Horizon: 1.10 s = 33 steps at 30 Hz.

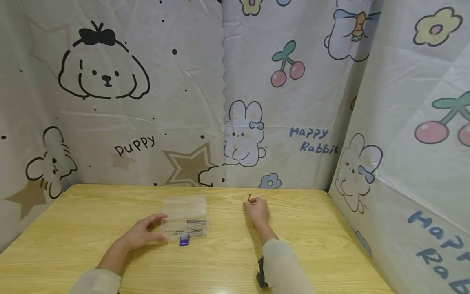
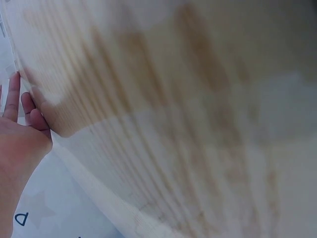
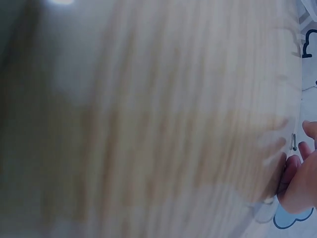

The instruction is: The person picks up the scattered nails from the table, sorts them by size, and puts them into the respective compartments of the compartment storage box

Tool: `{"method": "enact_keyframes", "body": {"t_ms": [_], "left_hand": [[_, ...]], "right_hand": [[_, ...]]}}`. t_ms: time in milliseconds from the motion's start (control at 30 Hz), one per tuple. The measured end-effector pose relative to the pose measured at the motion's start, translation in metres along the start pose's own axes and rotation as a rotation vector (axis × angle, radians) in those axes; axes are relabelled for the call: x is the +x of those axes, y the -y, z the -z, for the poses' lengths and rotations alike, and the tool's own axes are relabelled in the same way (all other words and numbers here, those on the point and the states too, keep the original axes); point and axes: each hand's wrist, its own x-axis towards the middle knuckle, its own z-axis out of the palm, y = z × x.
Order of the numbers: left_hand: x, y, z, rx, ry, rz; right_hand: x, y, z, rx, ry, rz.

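A clear plastic box [image 1: 185,208] lies on the table with its lid laid back. Several thin, dark metal pieces like screws [image 1: 196,230] lie in its front part, and a blue tab [image 1: 184,241] shows at the front edge. My left hand [image 1: 141,233] holds the box by its left side, thumb at the front corner and fingers farther back. Off to the right of the box, my right hand [image 1: 258,211] pinches a small brown screw [image 1: 249,198] that points up from the fingertips. The right wrist view shows the screw [image 3: 293,142] beside the fingers.
The wood-patterned table [image 1: 220,265] reaches back to a printed cloth backdrop [image 1: 191,102]. Another cloth wall [image 1: 411,175] stands along the right side. A black object [image 1: 261,273] shows beside the right sleeve.
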Motion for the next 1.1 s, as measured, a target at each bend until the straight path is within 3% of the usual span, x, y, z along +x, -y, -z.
{"method": "enact_keyframes", "body": {"t_ms": [433,700,1100], "left_hand": [[0.000,0.000,-0.001,-0.013,0.003,0.008],[0.000,0.000,-0.001,-0.005,-0.008,0.005],[0.000,0.000,-0.001,0.028,-0.019,0.009]], "right_hand": [[0.000,0.004,-0.003,-0.158,-0.035,-0.029],[0.000,0.000,-0.001,-0.198,-0.031,-0.027],[0.001,-0.009,0.013,-0.021,0.010,0.014]]}}
